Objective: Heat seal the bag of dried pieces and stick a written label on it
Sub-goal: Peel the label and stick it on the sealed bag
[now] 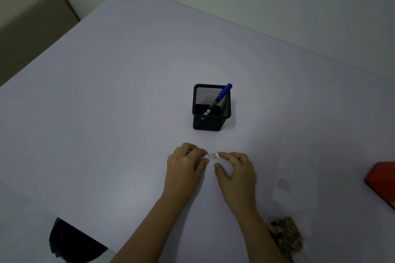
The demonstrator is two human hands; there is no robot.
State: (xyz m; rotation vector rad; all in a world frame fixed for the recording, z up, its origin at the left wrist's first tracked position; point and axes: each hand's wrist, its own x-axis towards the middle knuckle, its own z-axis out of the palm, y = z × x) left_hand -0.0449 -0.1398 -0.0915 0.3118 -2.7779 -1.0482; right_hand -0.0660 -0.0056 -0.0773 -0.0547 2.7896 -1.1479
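A small white label (212,156) with blue writing lies just above the pale table (128,102), pinched at both ends. My left hand (186,163) grips its left end with fingertips and thumb. My right hand (237,170) holds its right end between forefinger and thumb. The clear bag (296,179) lies flat to the right of my right hand, nearly see-through, with brown dried pieces (286,235) gathered at its near end by my right forearm.
A black mesh pen cup (211,108) stands beyond the hands with a blue marker (220,97) leaning in it. A red object (381,181) sits at the right edge. A dark object (72,243) lies at the near left. The table's left edge runs diagonally.
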